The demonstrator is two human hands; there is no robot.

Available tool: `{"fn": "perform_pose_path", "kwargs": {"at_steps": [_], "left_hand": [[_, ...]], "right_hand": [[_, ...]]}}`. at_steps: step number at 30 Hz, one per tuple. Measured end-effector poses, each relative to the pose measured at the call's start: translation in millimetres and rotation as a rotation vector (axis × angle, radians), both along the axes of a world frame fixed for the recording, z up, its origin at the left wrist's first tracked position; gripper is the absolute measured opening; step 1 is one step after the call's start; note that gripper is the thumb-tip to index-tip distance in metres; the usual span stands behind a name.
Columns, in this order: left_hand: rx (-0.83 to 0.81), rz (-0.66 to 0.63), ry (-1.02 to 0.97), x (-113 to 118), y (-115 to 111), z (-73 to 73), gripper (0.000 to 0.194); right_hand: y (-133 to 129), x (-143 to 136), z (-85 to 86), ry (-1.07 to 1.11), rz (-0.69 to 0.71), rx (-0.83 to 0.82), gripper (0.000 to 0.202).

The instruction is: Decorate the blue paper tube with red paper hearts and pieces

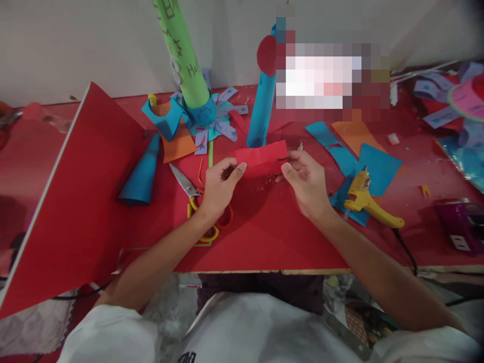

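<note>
A red strip of paper [262, 154], with a crease near its middle, is stretched between my two hands above the red tabletop. Its left end is pinched between the thumb and fingers of my left hand [221, 186]. My right hand [308, 181] closes on the right end, where a thin dark thing, too small to name, shows at the fingertips. Scissors [184, 180] with yellow and red handles lie partly hidden under my left hand and wrist. Just beyond the strip stands a blue paper tube [260, 108] with a red round piece near its top.
A yellow glue gun [365, 199] rests on blue paper pieces [381, 169] at the right. Left of my hands are a blue paper cone [141, 174] and an upright red board [81, 201]. A tall green tube [185, 55] stands behind. A purple box [459, 227] sits far right.
</note>
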State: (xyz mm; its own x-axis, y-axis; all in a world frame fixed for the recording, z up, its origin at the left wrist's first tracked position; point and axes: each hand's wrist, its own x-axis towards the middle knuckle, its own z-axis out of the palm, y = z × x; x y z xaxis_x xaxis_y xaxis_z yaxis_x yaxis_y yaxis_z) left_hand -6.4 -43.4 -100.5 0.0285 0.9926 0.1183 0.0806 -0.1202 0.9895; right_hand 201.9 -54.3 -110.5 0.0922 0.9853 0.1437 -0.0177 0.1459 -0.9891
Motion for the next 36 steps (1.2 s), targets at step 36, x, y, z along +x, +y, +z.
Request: {"fn": "perform_pose_path", "kwargs": {"at_steps": [36], "left_hand": [[0.084,-0.167,-0.124,-2.8,0.3,-0.4,0.028]], "right_hand": [[4.3,9.5,-10.3,-0.130,-0.008,-0.056,0.020]]}}
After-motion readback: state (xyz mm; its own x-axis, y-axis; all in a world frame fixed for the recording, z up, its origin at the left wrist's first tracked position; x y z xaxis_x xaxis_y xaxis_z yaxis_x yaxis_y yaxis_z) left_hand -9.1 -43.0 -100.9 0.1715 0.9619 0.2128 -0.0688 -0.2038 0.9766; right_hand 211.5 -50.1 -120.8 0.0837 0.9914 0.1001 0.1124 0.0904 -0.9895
